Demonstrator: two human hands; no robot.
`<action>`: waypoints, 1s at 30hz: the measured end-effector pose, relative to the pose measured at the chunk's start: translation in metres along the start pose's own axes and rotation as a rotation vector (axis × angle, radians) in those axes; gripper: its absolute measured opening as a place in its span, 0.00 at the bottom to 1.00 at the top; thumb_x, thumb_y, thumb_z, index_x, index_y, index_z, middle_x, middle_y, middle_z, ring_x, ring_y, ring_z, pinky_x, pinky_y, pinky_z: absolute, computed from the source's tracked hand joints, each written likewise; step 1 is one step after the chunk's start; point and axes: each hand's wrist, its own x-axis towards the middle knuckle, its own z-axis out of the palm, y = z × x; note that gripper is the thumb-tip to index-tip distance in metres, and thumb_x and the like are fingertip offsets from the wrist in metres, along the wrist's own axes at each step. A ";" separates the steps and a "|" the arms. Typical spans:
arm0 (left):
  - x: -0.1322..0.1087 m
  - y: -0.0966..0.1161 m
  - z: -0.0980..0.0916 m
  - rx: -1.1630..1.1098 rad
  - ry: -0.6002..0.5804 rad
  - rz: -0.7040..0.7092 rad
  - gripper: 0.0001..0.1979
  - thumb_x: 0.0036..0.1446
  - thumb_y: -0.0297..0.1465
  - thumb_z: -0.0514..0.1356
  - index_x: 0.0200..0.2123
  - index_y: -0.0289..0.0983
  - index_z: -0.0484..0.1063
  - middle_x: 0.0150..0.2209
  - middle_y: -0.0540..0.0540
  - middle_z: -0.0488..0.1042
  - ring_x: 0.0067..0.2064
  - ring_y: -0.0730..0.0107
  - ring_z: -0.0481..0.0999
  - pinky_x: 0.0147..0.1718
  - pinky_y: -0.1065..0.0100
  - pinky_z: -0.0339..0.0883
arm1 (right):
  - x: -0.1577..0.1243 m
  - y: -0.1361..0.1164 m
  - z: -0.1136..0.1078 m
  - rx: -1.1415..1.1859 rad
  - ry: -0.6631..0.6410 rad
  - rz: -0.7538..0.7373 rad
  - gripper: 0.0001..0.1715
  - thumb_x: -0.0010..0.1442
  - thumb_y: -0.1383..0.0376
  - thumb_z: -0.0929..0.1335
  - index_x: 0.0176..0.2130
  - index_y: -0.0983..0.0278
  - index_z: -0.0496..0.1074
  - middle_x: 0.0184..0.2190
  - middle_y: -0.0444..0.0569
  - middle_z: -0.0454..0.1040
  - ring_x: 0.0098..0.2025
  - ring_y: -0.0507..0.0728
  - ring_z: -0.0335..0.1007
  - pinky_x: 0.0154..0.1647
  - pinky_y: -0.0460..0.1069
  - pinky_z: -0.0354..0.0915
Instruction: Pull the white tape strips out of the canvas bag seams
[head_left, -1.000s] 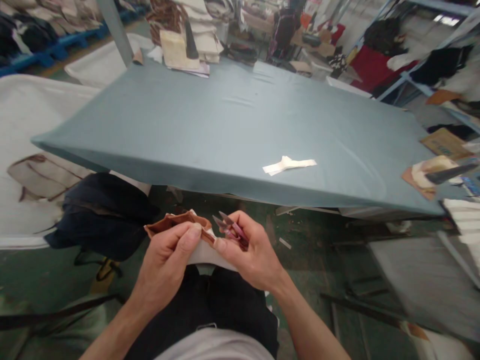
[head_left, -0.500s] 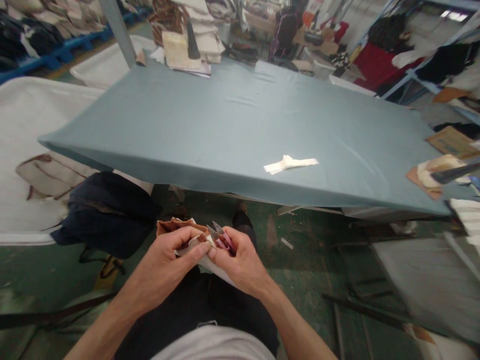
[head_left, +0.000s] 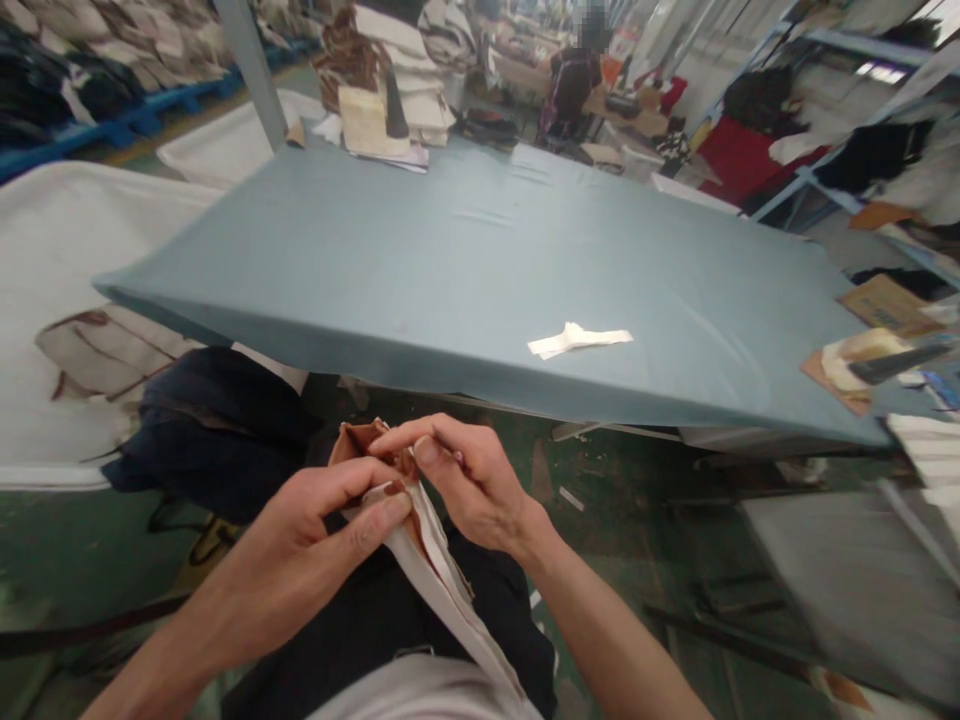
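In my lap, below the table edge, is a cream and brown sewn fabric piece (head_left: pixel 431 560); its long cream strip runs down toward my waist. My left hand (head_left: pixel 337 525) pinches its upper end between thumb and fingers, with a small brown tab showing by the thumb. My right hand (head_left: pixel 472 475) is curled at the far side of the piece, index finger reaching over the brown part. A bit of the pink-handled scissors (head_left: pixel 458 457) shows in this hand; their blades are hidden.
A blue-grey covered table (head_left: pixel 337 250) stands ahead, with a cream strip (head_left: pixel 577 340) near its front edge. Fabric stacks (head_left: pixel 416 90) lie at its back left. A white bin (head_left: pixel 45 230) and dark blue cloth (head_left: pixel 217 430) are at left. A person (head_left: pixel 566 85) is at the far side.
My right hand has moved up and turned over, so the scissor blades no longer show. The cream strip now hangs in view toward my waist. My left hand still pinches the piece.
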 end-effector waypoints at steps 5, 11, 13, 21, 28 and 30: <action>-0.008 0.000 -0.007 0.016 0.037 -0.004 0.20 0.67 0.44 0.61 0.26 0.39 0.79 0.25 0.49 0.77 0.28 0.67 0.74 0.27 0.73 0.68 | 0.005 0.002 0.005 -0.181 -0.081 -0.059 0.20 0.74 0.56 0.61 0.32 0.60 0.69 0.30 0.46 0.75 0.30 0.53 0.70 0.35 0.49 0.63; -0.008 -0.005 0.000 0.016 0.023 -0.035 0.19 0.66 0.42 0.60 0.27 0.39 0.77 0.25 0.50 0.74 0.27 0.68 0.69 0.24 0.73 0.64 | 0.002 0.002 0.007 -0.196 -0.067 -0.132 0.19 0.70 0.61 0.63 0.27 0.58 0.58 0.22 0.40 0.62 0.25 0.52 0.57 0.31 0.49 0.54; -0.007 -0.003 0.006 0.002 0.040 0.002 0.19 0.66 0.41 0.59 0.25 0.39 0.75 0.24 0.49 0.72 0.27 0.68 0.68 0.25 0.72 0.64 | 0.002 0.004 0.007 -0.156 -0.062 -0.104 0.21 0.72 0.59 0.63 0.27 0.58 0.59 0.23 0.40 0.62 0.25 0.51 0.58 0.31 0.49 0.55; -0.026 -0.013 0.023 -0.227 -0.012 0.084 0.22 0.69 0.39 0.54 0.22 0.39 0.68 0.19 0.52 0.64 0.21 0.72 0.62 0.23 0.71 0.60 | -0.005 0.011 0.026 0.223 -0.164 0.061 0.35 0.73 0.38 0.62 0.26 0.58 0.59 0.23 0.41 0.59 0.25 0.52 0.52 0.29 0.50 0.54; -0.027 -0.018 0.019 -0.193 -0.062 0.227 0.18 0.64 0.29 0.54 0.20 0.37 0.67 0.18 0.54 0.63 0.20 0.76 0.62 0.21 0.74 0.55 | -0.016 0.013 0.039 0.417 -0.186 0.176 0.40 0.70 0.33 0.65 0.24 0.60 0.58 0.21 0.38 0.54 0.24 0.49 0.46 0.25 0.48 0.48; -0.021 -0.019 0.017 -0.189 -0.073 0.264 0.18 0.64 0.28 0.54 0.21 0.37 0.69 0.19 0.54 0.67 0.20 0.77 0.65 0.21 0.75 0.57 | -0.018 0.012 0.033 0.359 -0.165 0.166 0.40 0.70 0.33 0.65 0.24 0.61 0.59 0.21 0.38 0.54 0.24 0.49 0.47 0.26 0.48 0.47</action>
